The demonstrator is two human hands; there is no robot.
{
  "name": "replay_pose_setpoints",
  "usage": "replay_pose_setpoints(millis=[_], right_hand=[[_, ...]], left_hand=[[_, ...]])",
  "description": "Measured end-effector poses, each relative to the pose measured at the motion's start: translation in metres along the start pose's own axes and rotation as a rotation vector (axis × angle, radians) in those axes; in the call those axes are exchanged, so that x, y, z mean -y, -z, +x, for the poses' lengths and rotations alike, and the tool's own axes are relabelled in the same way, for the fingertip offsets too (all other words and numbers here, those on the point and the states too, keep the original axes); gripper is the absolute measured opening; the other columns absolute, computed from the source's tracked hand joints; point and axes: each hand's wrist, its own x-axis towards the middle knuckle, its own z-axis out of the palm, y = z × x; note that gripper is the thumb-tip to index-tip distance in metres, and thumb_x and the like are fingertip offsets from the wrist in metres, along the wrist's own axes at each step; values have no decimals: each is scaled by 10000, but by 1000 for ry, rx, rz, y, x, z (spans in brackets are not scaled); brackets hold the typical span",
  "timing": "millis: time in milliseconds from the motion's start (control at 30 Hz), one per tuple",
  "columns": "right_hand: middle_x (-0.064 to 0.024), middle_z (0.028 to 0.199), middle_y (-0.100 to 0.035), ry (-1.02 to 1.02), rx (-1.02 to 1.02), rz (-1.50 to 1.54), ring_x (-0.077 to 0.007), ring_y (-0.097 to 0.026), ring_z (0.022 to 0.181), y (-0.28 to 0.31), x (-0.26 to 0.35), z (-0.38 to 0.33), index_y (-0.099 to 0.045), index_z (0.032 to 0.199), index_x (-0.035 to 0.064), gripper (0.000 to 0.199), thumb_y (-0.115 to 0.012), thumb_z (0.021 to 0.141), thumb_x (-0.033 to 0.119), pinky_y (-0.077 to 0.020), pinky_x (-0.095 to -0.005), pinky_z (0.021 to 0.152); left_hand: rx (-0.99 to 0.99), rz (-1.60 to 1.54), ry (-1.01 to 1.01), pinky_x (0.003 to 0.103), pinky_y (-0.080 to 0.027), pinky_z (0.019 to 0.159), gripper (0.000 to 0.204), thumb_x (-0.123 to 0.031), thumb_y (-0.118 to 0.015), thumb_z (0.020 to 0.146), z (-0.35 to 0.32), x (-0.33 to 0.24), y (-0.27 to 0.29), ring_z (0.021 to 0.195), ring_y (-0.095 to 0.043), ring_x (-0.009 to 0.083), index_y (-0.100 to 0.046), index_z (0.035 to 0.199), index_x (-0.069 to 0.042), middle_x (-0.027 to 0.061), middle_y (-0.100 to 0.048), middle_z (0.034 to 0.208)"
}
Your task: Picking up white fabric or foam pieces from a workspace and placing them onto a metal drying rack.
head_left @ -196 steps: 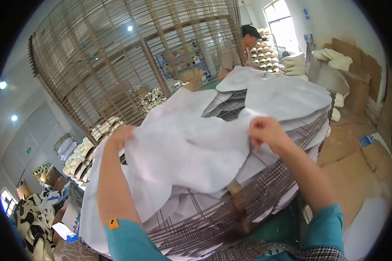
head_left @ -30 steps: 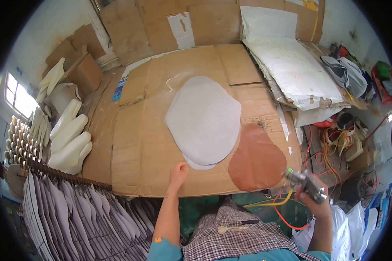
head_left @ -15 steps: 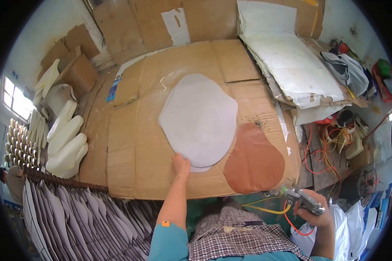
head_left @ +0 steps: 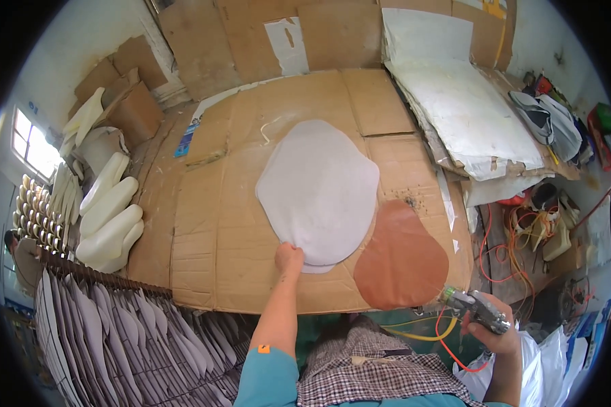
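Left hand point(head_left: 289, 258) pressing flat on near edge of pale grey rounded sheet point(head_left: 318, 191), not gripping; right hand point(head_left: 490, 330) clenched round spray gun point(head_left: 474, 306); brown oval piece point(head_left: 402, 258) just beside sheet on cardboard table point(head_left: 204, 230)

Off to the left lies a cluster of pale cream moulded foam pads point(head_left: 108, 217), stacked side by side just off the worktop's edge. Below them, a rack of grey-and-white cut fabric panels point(head_left: 115, 339) fans out in overlapping rows. Up top, flattened brown cardboard boxes point(head_left: 251, 34) lean against the wall. On the right, a heap of crumpled white sheets point(head_left: 468, 115), and beyond it a tangle of orange cables point(head_left: 523, 230).
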Motion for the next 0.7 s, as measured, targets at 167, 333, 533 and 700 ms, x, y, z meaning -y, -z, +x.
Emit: replay_pose_setpoints(millis=[167, 333, 533, 700], right_hand=[[-53, 763, -582, 92, -148, 163, -137, -586, 684, -22, 6, 28, -448, 1165, -36, 478, -640, 733, 41, -477, -263, 620], [-59, 762, -571, 75, -230, 92, -135, -574, 682, -6, 0, 20, -443, 1186, -33, 486, -635, 750, 60, -485, -265, 622], [-64, 780, -576, 119, -112, 120, -140, -572, 674, -17, 1, 16, -452, 1170, -38, 482, -643, 743, 73, -480, -266, 614], [-59, 769, -578, 55, -212, -16, -132, -568, 663, -7, -2, 9, -451, 1167, -43, 470, -622, 742, 61, -476, -268, 618]], left_hand=[[-96, -244, 3, 361, -481, 646, 103, -132, -601, 665, 14, 20, -14, 663, -612, 267, -585, 680, -31, 148, -615, 698], [98, -1386, 383, 401, -514, 652, 174, -51, -540, 742, 13, 25, -28, 752, -599, 238, -529, 897, 27, 129, -596, 859], [225, -1459, 522, 454, -500, 698, 292, -19, -575, 752, -5, 9, -34, 917, -551, 276, -462, 1020, -47, 117, -532, 1043], [202, -1377, 542, 491, -484, 749, 338, -4, -569, 744, -11, 8, -38, 976, -525, 283, -443, 1052, -63, 107, -512, 1085]])
